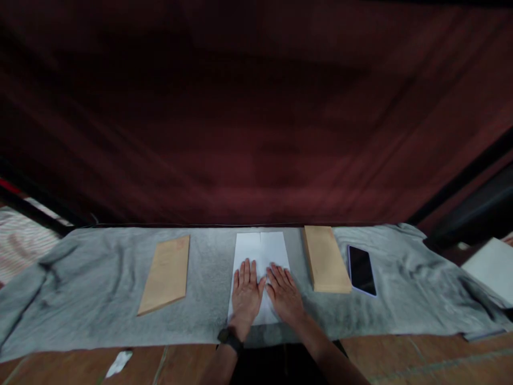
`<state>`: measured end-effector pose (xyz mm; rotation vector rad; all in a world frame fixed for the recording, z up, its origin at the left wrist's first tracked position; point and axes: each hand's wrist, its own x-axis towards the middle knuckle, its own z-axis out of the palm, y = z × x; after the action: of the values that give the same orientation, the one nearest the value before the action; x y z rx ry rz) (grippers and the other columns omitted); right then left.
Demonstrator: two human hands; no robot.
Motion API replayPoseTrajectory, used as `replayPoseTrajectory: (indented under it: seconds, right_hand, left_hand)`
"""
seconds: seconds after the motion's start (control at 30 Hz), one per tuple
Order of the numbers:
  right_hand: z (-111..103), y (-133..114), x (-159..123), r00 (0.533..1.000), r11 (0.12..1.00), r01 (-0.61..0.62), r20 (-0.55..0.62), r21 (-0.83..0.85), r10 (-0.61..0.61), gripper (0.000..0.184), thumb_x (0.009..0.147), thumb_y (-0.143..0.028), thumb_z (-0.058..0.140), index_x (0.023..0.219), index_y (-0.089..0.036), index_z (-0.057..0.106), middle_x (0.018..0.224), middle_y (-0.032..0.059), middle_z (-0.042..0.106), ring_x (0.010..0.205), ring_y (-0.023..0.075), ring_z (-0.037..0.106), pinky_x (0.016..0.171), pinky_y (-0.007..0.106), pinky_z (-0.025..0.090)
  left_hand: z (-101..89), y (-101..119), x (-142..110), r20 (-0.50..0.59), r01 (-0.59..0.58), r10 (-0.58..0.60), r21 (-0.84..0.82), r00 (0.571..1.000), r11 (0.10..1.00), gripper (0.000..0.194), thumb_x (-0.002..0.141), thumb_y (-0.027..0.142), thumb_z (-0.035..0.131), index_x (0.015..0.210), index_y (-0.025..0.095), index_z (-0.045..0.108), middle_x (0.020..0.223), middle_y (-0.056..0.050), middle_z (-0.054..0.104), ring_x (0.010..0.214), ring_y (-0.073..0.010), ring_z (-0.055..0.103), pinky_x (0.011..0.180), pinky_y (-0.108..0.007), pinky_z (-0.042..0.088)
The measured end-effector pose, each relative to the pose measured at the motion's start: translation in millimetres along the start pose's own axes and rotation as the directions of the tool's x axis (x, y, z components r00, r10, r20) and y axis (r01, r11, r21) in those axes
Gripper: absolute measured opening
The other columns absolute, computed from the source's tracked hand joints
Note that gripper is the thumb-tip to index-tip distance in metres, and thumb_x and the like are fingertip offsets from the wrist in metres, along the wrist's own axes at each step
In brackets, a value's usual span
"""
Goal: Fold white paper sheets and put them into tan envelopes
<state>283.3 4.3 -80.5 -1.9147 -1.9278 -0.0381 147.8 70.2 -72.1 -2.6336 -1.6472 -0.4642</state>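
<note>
White paper (248,246) with a lengthwise line down its middle lies on a grey cloth (208,289) in front of me. My left hand (247,289) rests flat on its left half, fingers stretched forward. On the right half, my right hand (284,293) lies flat too, fingers a little apart and angled inward. The two thumbs almost meet near the middle line. Neither hand grips anything, and the palms cover the lower part of the paper. A dark watch is on my left wrist.
To the left lies a thin pile of brown envelopes (166,272). A thicker stack of brown envelopes (326,259) sits right of the paper, with a phone (361,270) beside it. Behind the cloth rises a dark red panel (256,160). A white scrap (119,363) is on the tiled floor.
</note>
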Motion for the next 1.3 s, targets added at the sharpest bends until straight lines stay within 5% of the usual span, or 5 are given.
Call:
replayPoseTrajectory:
  seconds: [0.23,0.43,0.63,1.07,1.3]
  right_hand:
    - [-6,16,2,0.996,0.996,-0.085,-0.022,0.02,0.085,0.048,0.103,-0.025,0.037,0.15,-0.017,0.045,0.154,0.0124,0.045,0.144,0.0258,0.041,0.12,0.053,0.03]
    - [-1,8,60,0.997,0.994,-0.081,0.011,0.08,0.08,0.049,0.106,-0.03,0.029,0.148,-0.015,0.047,0.157,0.0092,0.043,0.146,0.0226,0.038,0.121,0.046,0.029]
    - [18,13,106,0.994,0.998,-0.059,0.096,0.006,0.059,0.047,0.106,-0.029,0.03,0.15,-0.019,0.046,0.159,0.0073,0.038,0.148,0.024,0.034,0.122,0.047,0.025]
    - [26,51,133,0.974,0.973,-0.225,0.02,-0.055,0.227,0.049,0.105,-0.035,0.035,0.15,-0.018,0.045,0.159,0.013,0.038,0.147,0.0293,0.035,0.119,0.051,0.023]
    - [18,18,98,0.985,0.984,-0.167,0.03,-0.056,0.169,0.047,0.105,-0.032,0.037,0.149,-0.018,0.047,0.158,0.0102,0.041,0.145,0.026,0.039,0.12,0.048,0.026]
  left_hand:
    - [-4.1,-9,-19,-0.03,0.077,-0.076,0.03,0.997,0.997,0.053,0.101,0.033,0.037,0.148,0.011,0.046,0.152,-0.019,0.049,0.143,-0.0304,0.043,0.116,-0.05,0.036]
    - [-16.3,-8,38,-0.019,-0.097,0.097,-0.027,0.995,0.995,0.05,0.099,0.022,0.034,0.146,0.011,0.048,0.154,-0.015,0.047,0.146,-0.0271,0.038,0.12,-0.047,0.032]
    - [4.9,-22,85,0.087,-0.133,0.133,-0.005,0.987,0.991,0.053,0.099,0.021,0.032,0.15,0.013,0.044,0.16,-0.013,0.038,0.15,-0.0268,0.031,0.121,-0.047,0.029]
    - [21.7,-29,85,0.023,-0.102,0.102,0.022,0.995,0.995,0.053,0.1,0.028,0.038,0.151,0.015,0.044,0.16,-0.014,0.037,0.148,-0.0275,0.034,0.121,-0.048,0.029]
    - [20.6,-29,85,0.019,-0.111,0.111,0.003,0.994,0.994,0.052,0.1,0.03,0.037,0.15,0.014,0.045,0.159,-0.015,0.04,0.149,-0.0282,0.033,0.121,-0.048,0.029]
